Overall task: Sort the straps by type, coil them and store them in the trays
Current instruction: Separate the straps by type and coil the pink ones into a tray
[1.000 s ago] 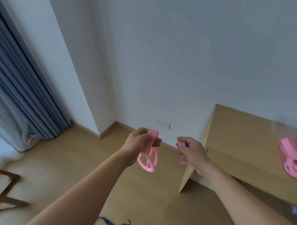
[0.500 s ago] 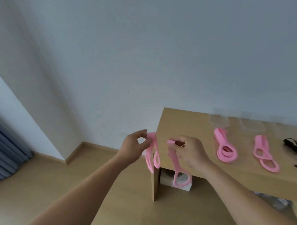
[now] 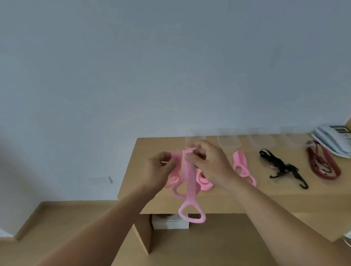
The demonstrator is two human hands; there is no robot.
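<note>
The left hand [image 3: 161, 172] pinches the top of a pink piece [image 3: 176, 159] between thumb and fingertips. Just beside it, the right hand [image 3: 211, 165] pinches the top of a long pink strap [image 3: 189, 182], which hangs straight down and ends in a loop below the desk edge. I cannot tell whether the two pink lengths are one strap or two.

Both hands are held over the left end of a wooden desk [image 3: 272, 201]. On it lie a second pink strap [image 3: 205, 184], partly hidden behind the right hand, a third pink strap [image 3: 244, 169], a black strap [image 3: 281, 167] and a dark red strap [image 3: 324, 166]. Clear trays [image 3: 229, 143] stand in a row along the wall, and a white phone [image 3: 338, 142] sits at the far right. Its keypad and screen are too blurred to read, and no other writing shows. A white box [image 3: 169, 222] sits under the desk.

Half a second ago the hands were apart, in front of the desk's left corner. Now they are close together, and the dark red strap and phone have come into view.
</note>
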